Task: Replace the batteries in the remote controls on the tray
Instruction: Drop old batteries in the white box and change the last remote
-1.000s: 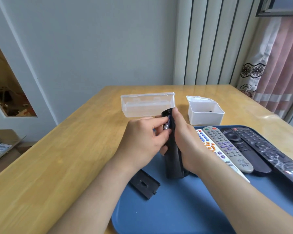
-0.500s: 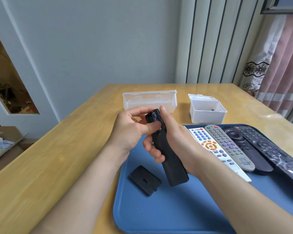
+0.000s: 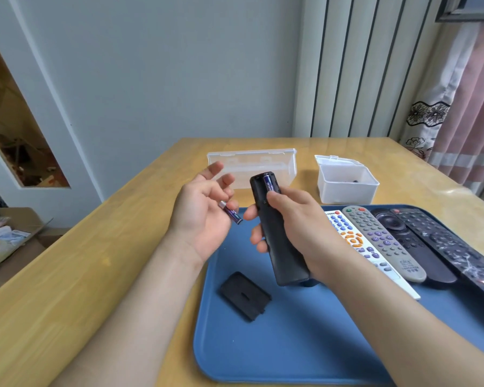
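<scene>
Left hand (image 3: 204, 216) has drawn away from the black remote (image 3: 277, 233) since half a second ago, taking one battery (image 3: 231, 213) out with it; the thumb no longer presses at the compartment.

Head view. Left hand palm-up, fingers loosely spread, the purple battery lying across the fingertips at about 3 o'clock of the palm, not clenched. Right hand (image 3: 296, 227) wraps the black remote, back side up and cover off, held above the blue tray (image 3: 291, 344) with its top tilted toward 12 o'clock. Second battery (image 3: 268, 185) sits in the open compartment, just above the right thumb. Battery cover (image 3: 245, 296) lies flat on the tray, at 7 o'clock of the held remote. Four more remotes in a row on the tray at 3 o'clock: white (image 3: 355, 241), grey (image 3: 383, 244), two black. Two clear plastic boxes (image 3: 252, 166) (image 3: 347, 188) on the wooden table (image 3: 67, 275) at 12 o'clock beyond the tray; small dark items in the right one, too small to identify.
</scene>
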`<state>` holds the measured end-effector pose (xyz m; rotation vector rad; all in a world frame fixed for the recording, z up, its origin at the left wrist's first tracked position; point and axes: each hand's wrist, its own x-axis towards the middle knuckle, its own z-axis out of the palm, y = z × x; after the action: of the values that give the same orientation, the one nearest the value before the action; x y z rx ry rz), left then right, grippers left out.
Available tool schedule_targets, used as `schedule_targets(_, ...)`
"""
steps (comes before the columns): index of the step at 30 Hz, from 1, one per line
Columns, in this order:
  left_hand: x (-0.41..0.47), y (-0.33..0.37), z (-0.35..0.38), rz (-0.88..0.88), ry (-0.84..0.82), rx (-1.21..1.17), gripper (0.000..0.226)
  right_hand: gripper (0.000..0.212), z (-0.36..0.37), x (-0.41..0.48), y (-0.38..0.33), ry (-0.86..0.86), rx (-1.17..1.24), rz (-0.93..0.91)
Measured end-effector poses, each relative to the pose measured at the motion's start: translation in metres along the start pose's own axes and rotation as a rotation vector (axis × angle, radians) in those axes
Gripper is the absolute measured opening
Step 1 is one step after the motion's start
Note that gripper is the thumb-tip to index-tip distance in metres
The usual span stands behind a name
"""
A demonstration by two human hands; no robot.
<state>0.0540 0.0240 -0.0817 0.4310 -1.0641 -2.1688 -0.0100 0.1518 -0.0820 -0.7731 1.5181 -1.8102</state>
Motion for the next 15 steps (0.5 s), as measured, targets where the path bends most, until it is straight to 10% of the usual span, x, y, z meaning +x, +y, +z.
schedule_targets(10, -0.0016, -0.0038, 0.0008, 0.026, -0.133, -0.03, 0.066, 0.026, 0.0016, 0.0025, 0.0087, 0.037, 0.045, 0.035)
schedule_targets(15, -0.0056, -0.006, 0.0007, 0.264, -0.144, 0.593, 0.027, 0.026, -0.0032, 0.006, 0.0066, 0.125, 0.15, 0.027)
